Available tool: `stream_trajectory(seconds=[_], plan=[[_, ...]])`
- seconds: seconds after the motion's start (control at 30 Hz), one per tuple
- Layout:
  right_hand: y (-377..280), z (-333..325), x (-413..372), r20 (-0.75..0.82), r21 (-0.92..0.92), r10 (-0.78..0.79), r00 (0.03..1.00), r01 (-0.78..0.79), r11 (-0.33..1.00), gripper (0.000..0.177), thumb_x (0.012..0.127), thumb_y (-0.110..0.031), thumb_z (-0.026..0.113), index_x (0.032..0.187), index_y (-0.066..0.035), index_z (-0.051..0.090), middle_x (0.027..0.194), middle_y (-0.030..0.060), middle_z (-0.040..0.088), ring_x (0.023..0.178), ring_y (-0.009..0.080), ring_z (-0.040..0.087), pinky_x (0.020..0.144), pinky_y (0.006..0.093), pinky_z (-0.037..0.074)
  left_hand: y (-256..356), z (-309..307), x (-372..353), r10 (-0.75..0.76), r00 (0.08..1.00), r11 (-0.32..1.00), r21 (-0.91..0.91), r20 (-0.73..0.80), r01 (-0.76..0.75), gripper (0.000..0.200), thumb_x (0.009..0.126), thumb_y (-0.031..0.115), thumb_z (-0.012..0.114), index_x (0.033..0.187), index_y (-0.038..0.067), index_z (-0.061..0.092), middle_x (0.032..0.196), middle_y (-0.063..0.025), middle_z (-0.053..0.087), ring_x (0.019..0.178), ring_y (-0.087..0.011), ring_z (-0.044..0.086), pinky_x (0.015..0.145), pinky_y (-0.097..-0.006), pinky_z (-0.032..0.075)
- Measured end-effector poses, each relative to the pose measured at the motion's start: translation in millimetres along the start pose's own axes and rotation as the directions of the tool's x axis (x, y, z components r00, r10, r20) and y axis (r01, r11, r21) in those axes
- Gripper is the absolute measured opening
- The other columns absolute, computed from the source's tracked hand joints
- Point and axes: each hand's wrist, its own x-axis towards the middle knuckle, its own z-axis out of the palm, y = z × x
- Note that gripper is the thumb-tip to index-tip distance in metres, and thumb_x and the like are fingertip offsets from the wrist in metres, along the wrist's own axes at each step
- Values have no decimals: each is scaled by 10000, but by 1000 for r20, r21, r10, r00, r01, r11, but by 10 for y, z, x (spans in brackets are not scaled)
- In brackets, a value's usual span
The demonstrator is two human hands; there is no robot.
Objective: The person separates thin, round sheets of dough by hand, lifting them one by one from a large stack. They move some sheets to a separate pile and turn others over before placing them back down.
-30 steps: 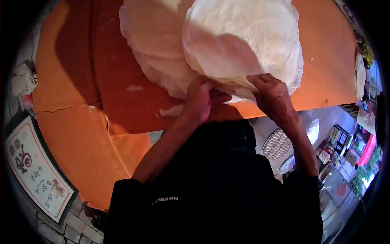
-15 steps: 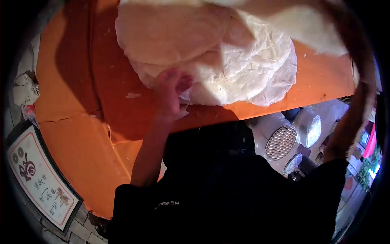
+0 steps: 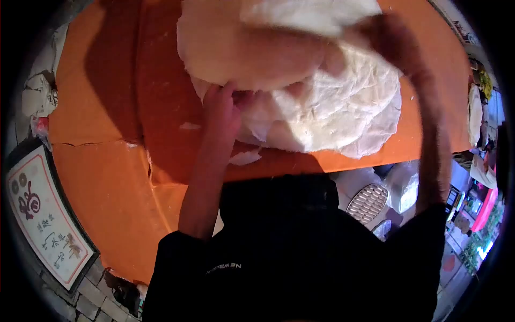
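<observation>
The left hand [image 3: 220,110] lies flat, fingers stretched out and close together, its tips pressing the near edge of the stack of thin round flatbread sheets [image 3: 338,110] that sits at 1 o'clock from it on the orange desk [image 3: 96,107]. At 5 o'clock, just beside the wrist, a torn scrap [image 3: 244,157] lies on the desk. The right hand [image 3: 387,38], raised at 2 o'clock, is blurred, so I cannot tell its grip; a lifted sheet [image 3: 252,51] hangs over the stack beside it. A framed calligraphy sign [image 3: 43,214] lies at 8 o'clock.
</observation>
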Motion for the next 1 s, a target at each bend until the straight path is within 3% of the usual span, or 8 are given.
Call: stream_trajectory(seconds=[0.07,0.17,0.23,0.37,0.57,0.63,0.87,1.0], plan=[[-1063,308,8,-144,-681,-162,976,21,732,299,885,-285,610,1049,-37,638,955,152,670,910,300,649,808,404,522,-21,-22,6,28,999,1000,5,21,-28,279,908,94,614,1172,38,544,1017,-108,638,860,-239,652,752,-355,593],[-1674,839,-108,-44,-941,-320,946,69,332,265,865,-248,619,1012,-31,660,873,177,674,848,320,658,763,407,529,-43,22,-125,67,996,998,0,55,-67,288,894,80,628,1168,47,546,1016,-105,639,825,-231,653,734,-345,590],[-1400,1182,-60,27,-992,-208,978,53,118,243,851,-224,625,987,-28,675,819,194,676,806,333,664,733,409,534,-142,83,-264,65,996,998,-5,55,-65,293,887,76,636,1165,51,547,1014,-102,640,807,-225,654,717,-335,586],[-206,1573,183,140,-927,-120,983,173,332,90,765,-126,608,758,-67,674,707,187,654,692,371,668,643,457,552,-304,84,-337,26,997,996,-87,67,-20,313,889,103,649,1179,52,542,1048,-68,635,895,-211,639,767,-362,561],[-766,1446,317,114,-928,-342,933,223,298,145,780,-123,633,896,-60,696,735,211,651,728,387,649,642,468,529,-1,-219,-114,174,979,967,-204,102,-151,313,940,164,608,1228,79,520,1132,-50,610,1035,-200,611,887,-388,530],[-657,1649,296,135,-944,-315,940,219,247,149,770,-113,635,897,-61,693,730,214,644,727,394,646,654,471,529,40,-215,-81,201,969,961,-222,147,-165,307,955,183,595,1235,85,516,1148,-51,604,1047,-196,609,902,-381,526],[-259,1854,249,114,-835,-93,989,146,531,202,770,-171,647,889,-14,689,781,229,652,765,415,647,707,471,529,83,-189,-116,215,943,969,-179,254,-172,311,953,148,602,1229,37,513,1083,-71,614,1005,-219,620,878,-411,545],[-264,1809,206,104,-861,-114,988,147,487,213,789,-187,640,896,-12,695,788,237,651,768,412,647,698,469,525,162,-156,-11,199,960,971,-171,197,-166,305,943,132,611,1214,17,530,1075,-78,615,997,-220,618,881,-417,545]])
